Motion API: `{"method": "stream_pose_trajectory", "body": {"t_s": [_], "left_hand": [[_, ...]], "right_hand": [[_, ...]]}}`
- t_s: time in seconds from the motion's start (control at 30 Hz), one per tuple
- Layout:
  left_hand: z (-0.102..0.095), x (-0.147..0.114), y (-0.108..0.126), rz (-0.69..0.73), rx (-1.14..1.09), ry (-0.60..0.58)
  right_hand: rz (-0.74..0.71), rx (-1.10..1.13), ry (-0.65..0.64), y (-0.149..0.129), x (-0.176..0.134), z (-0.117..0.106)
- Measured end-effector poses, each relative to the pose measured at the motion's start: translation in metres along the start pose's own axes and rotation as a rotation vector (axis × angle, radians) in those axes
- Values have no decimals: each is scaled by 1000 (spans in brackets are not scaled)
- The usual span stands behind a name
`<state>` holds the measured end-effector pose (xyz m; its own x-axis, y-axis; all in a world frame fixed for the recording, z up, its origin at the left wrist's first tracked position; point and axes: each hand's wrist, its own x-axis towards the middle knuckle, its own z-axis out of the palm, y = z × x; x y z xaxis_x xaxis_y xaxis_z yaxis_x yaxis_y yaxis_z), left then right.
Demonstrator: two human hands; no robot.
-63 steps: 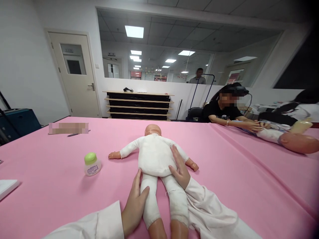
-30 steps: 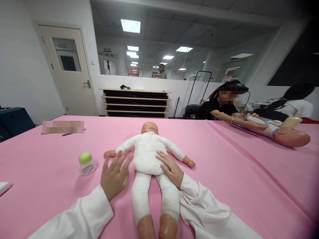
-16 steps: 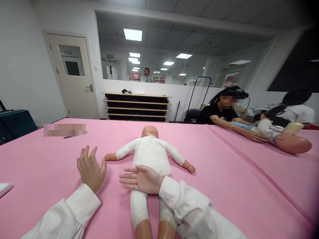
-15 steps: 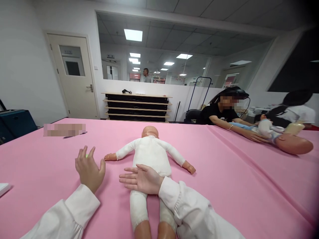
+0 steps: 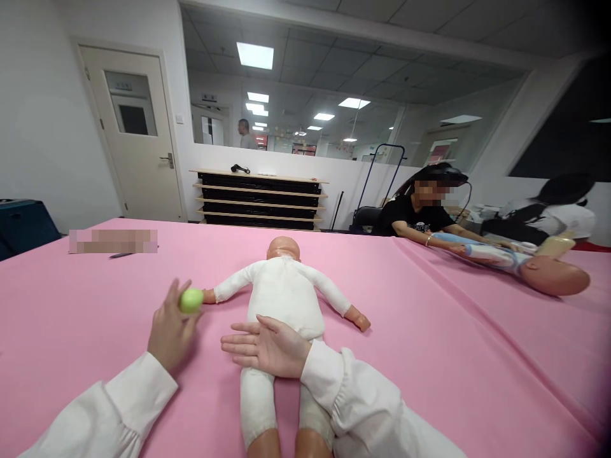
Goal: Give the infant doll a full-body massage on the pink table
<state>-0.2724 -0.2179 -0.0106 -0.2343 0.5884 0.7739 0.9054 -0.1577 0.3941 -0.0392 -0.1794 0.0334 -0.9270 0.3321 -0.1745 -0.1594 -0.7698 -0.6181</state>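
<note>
A baby doll (image 5: 285, 296) with a white cloth body lies on the pink-covered table, head away from me, arms spread. My left hand (image 5: 169, 327) is raised left of the doll. Its fingers are closed on a small yellow-green ball (image 5: 191, 300), close to the doll's left-side hand in the picture. Over the doll's lower body is my right hand (image 5: 271, 346), open and palm up, fingers pointing left with nothing in them. I cannot tell whether it touches the cloth. The doll's feet are cut off by the lower picture edge.
At right a co-worker (image 5: 420, 207) leans over a second doll (image 5: 554, 275); another person (image 5: 556, 203) sits behind. A blurred-out item (image 5: 113, 242) lies at the table's far left. Beyond are a low stack of shelves (image 5: 260, 200) and a door (image 5: 131, 133).
My left hand has turned, so the ball, mostly hidden behind its fingers before, now shows at its fingertips. My right hand stays open over the doll. The co-worker's hands have shifted.
</note>
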Motion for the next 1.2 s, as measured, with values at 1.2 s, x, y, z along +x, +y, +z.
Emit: {"method": "stream_pose_trajectory", "body": {"t_s": [1.2], "left_hand": [[-7, -14, 40, 429, 76, 13]], "right_hand": [[17, -64, -16, -2, -2, 3]]}}
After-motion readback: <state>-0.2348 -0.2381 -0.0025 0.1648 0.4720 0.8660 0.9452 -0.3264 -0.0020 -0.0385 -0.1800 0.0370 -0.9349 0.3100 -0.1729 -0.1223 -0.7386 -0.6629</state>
